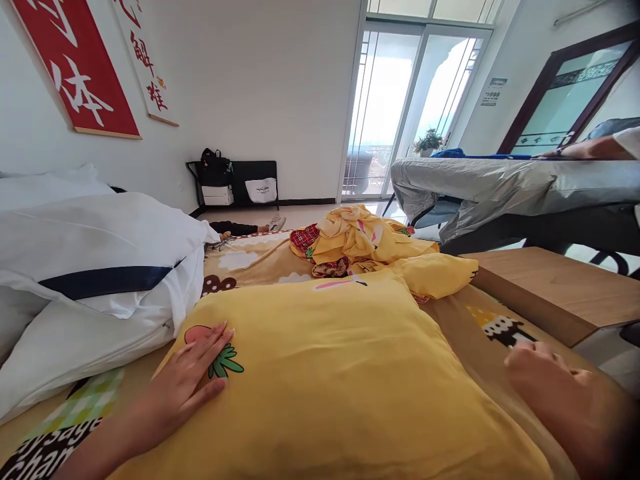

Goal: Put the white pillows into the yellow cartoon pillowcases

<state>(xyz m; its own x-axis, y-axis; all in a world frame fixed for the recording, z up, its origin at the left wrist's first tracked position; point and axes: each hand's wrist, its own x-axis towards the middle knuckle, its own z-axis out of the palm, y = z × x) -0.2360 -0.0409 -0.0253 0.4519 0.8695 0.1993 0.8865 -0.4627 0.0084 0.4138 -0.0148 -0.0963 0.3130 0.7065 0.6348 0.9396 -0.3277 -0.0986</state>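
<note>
A plump yellow pillow lies flat in front of me, with a carrot print near its left edge and part of a rabbit print at its far edge. Resting on the carrot print is my left hand, palm down and fingers stretched out. Off the pillow's right side, over the brown patterned bedsheet, my right hand is loosely curled, slightly blurred, with nothing seen in it. Beyond the pillow is a crumpled heap of yellow bedding with red plaid parts.
White pillows are piled at the left. A wooden-topped box stands at the right, below a table with a silvery cover. Another person's arm rests on that table. A black bench holds bags by the wall.
</note>
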